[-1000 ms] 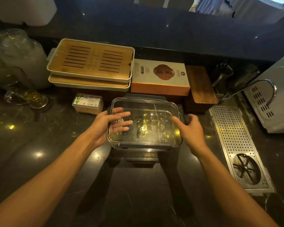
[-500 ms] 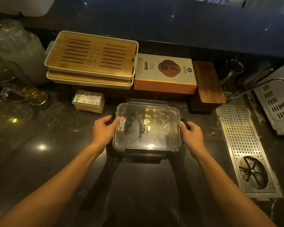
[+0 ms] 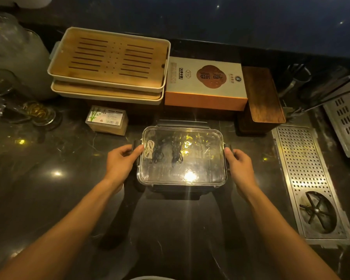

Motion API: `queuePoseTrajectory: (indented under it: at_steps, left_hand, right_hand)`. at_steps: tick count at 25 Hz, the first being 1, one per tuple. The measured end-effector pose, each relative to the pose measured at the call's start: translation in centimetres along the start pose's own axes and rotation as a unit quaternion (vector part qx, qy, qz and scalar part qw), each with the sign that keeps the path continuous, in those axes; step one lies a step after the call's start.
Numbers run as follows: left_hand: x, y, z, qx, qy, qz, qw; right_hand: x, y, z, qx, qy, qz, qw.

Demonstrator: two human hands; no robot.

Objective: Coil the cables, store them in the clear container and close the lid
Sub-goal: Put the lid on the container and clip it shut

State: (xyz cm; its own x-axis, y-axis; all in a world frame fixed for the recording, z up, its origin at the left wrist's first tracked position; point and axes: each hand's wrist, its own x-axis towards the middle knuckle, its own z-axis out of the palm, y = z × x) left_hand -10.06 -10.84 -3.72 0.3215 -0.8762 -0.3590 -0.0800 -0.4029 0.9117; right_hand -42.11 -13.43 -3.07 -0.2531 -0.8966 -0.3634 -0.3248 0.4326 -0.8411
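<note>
lid (image 3: pixel 182 158): clear glossy plastic | counter (image 3: pixel 48 178): polished dark stone | tray (image 3: pixel 109 59): wood

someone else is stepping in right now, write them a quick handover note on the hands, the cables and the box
Left hand: fingers curled on the dark latch at the left end of the clear container.
Right hand: the same on the right-end latch.
Cables: a white coil and dark coils lie inside, seen through the clear lid.
Done: cables coiled and stored, lid set on top.
Left: press both side latches home; the far and near latches also look unfastened, though that is hard to tell. Check all four.
</note>
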Motion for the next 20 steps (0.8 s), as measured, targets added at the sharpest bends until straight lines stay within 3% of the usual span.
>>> queuePoseTrajectory:
  at_steps: [6, 10, 16, 20]
  left_hand:
    - [0.4, 0.0, 0.2, -0.026, -0.024, -0.033, 0.999]
    - [0.2, -0.2, 0.6, -0.116, -0.036, -0.108, 0.987]
    - [0.1, -0.1, -0.1, -0.1, 0.003, -0.075, 0.992]
    - [-0.1, 0.5, 0.3, -0.066, 0.036, -0.049, 0.996]
  right_hand:
    - [0.5, 0.7, -0.4, 0.034, 0.0, 0.033, 0.999]
    - [0.8, 0.6, -0.6, 0.054, 0.01, 0.046, 0.997]
    - [0.7, 0.8, 0.0, 0.017, 0.001, 0.034, 0.999]
    - [1.4, 1.0, -0.5, 0.052, -0.017, 0.07, 0.996]
